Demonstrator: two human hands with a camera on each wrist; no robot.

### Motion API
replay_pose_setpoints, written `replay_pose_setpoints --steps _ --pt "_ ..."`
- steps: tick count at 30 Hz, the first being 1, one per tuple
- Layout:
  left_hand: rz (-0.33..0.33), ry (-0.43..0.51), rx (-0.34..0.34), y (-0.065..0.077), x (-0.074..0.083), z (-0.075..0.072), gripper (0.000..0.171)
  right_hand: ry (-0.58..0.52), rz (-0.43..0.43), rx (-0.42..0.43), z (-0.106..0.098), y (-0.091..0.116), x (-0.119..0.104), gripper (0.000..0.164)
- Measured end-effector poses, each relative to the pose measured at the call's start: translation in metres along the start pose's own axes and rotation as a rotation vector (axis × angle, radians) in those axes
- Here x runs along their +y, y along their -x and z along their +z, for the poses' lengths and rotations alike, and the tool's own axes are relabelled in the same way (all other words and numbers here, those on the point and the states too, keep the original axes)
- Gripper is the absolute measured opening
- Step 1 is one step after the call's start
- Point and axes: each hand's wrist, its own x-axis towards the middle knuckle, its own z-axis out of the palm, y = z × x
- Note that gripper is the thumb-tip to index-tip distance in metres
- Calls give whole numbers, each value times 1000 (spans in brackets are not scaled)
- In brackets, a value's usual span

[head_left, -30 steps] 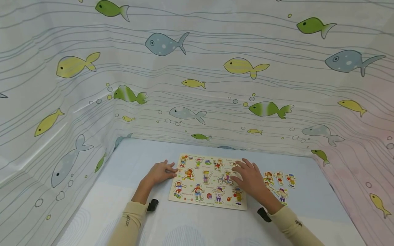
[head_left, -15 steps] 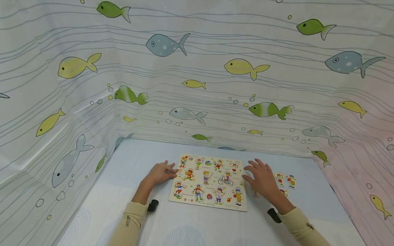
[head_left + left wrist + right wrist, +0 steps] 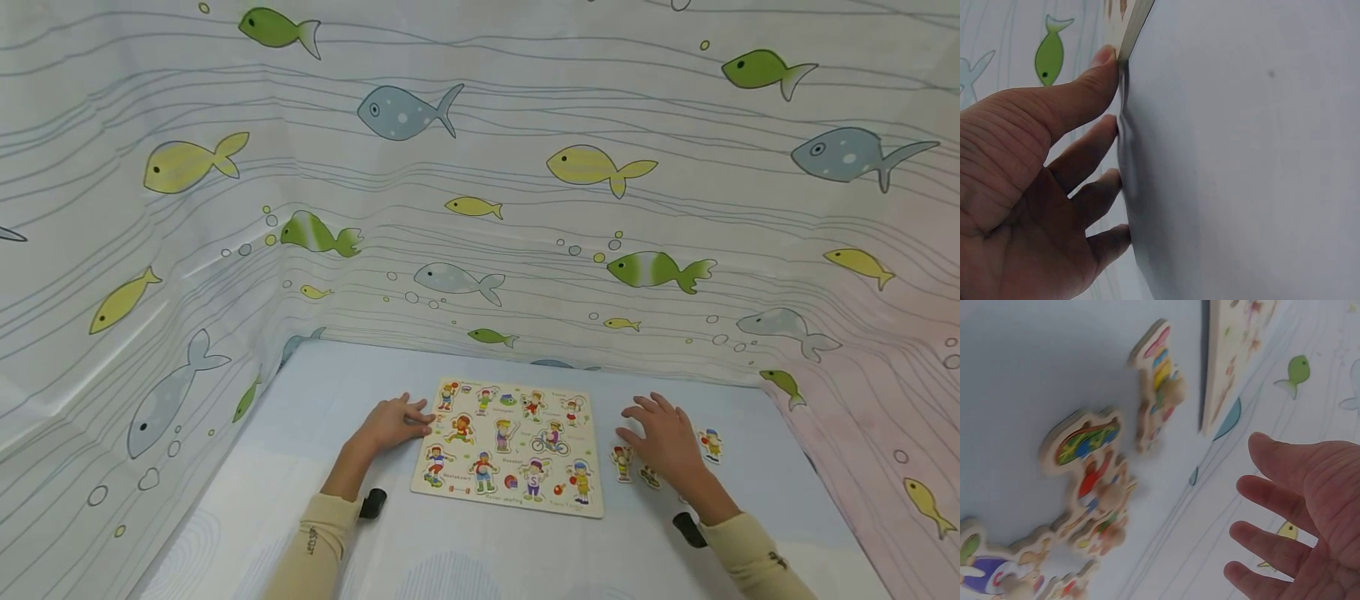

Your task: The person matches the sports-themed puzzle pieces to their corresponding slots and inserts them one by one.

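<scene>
A wooden puzzle board (image 3: 482, 429) printed with children playing sports lies flat on the table. At its left edge rests my left hand (image 3: 396, 421); in the left wrist view the thumb touches the board's side (image 3: 1135, 28) and the other fingertips touch the table. Right of the board, my right hand (image 3: 663, 437) is held over loose figure pieces, fingers spread and nothing in them. A racket-like figure piece (image 3: 621, 463) lies beside the board, and a blue-capped piece (image 3: 711, 445) lies right of the hand. The right wrist view shows a skateboarder piece (image 3: 1090, 481) with a wooden knob.
Fish-patterned sheeting (image 3: 480, 242) rises as walls behind and on both sides of the pale table (image 3: 337, 550). In the right wrist view, a purple-clothed piece (image 3: 988, 574) lies at the lower left. Black straps with small devices (image 3: 372, 502) sit at both wrists.
My right hand has moved right, off the board's right part to above the loose pieces, uncovering the tennis figure on the board. My left hand stays at the left edge.
</scene>
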Motion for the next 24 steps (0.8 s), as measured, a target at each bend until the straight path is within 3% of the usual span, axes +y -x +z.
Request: replay_pose_setpoints --steps 15,24 --pt "-3 16 9 0 -2 0 29 38 91 -31 1 6 32 34" --pt "9 18 7 1 -2 2 28 58 146 -95 9 7 48 31"
